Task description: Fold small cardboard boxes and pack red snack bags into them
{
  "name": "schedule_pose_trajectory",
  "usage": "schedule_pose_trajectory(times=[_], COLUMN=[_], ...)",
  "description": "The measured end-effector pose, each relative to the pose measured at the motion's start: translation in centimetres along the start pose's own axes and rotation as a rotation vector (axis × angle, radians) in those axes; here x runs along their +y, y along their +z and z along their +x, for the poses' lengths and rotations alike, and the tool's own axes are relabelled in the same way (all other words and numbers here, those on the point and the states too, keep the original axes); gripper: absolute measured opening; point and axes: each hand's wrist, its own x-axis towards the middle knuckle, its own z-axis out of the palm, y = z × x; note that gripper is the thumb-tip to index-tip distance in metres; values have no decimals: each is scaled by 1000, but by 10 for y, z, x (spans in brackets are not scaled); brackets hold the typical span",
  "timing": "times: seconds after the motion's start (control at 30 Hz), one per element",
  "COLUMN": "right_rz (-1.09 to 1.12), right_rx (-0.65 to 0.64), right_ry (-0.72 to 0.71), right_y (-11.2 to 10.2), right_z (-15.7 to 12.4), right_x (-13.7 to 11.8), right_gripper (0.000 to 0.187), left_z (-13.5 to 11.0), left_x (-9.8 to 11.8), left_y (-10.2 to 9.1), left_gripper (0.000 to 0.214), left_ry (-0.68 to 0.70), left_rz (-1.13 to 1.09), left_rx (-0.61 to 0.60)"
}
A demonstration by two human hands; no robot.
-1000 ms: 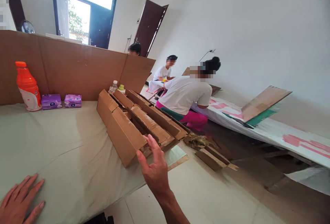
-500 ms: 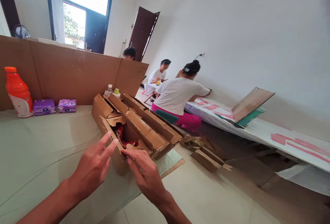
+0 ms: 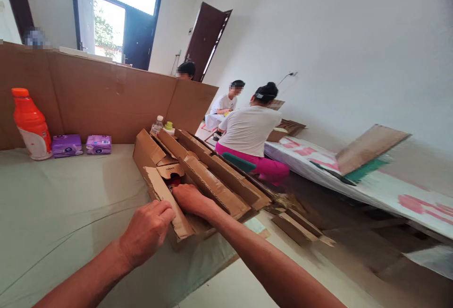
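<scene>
A brown cardboard box (image 3: 141, 147) with several long open flaps stands on the cloth-covered table. My left hand (image 3: 150, 225) is closed, its curled fingers at the outer edge of the near flap (image 3: 157, 185). Inside the near compartment is my right hand (image 3: 187, 198), reaching down with its fingers out of sight. A bit of something red (image 3: 174, 181) shows just beyond that hand, mostly covered by it. Whether the right hand grips it cannot be seen.
An orange bottle (image 3: 31, 126) and two purple tissue packs (image 3: 67, 146) stand left, before an upright cardboard panel (image 3: 88, 86). A clear bottle (image 3: 157, 124) is behind the box. A person in a white shirt (image 3: 247, 131) sits beyond, near a long white table (image 3: 375, 180).
My right hand has gone from the near flap's edge down into the compartment. The near flap now leans outward, and my left hand's extended fingers have curled at it. The view has shifted slightly.
</scene>
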Motion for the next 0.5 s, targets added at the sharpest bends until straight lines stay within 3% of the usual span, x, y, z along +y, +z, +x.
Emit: schedule_pose_trajectory(times=[0.1,0.17,0.2,0.27,0.33,0.37,0.43,0.5], right_rz=[-27,-50,-52,-20,68,127,233,251], right_rx=[15,94,193,523,842,929,933,780], right_ry=[100,168,185,147,31,-45,-195,-318], right_y=[-9,-21,-28,-44,-60,-68,-82,-94], right_z=[-14,-34,-46,-66,-76,-76,-64,-39], right_x=[0,11,19,34,40,39,25,-2], right_gripper=[21,27,28,29,33,36,37,35], left_z=[-2,-3,-4,-8,-21,-30,-56,-88], left_x=[-1,1,2,2,-5,-12,-38,-76], left_y=[4,8,10,12,11,10,3,-7], left_gripper=[24,21,20,18,28,36,50,55], left_ry=[3,7,8,-2,-48,-89,-211,-375], left_rz=[30,43,46,46,50,58,90,148], left_rx=[-7,-6,-1,16,40,49,54,48])
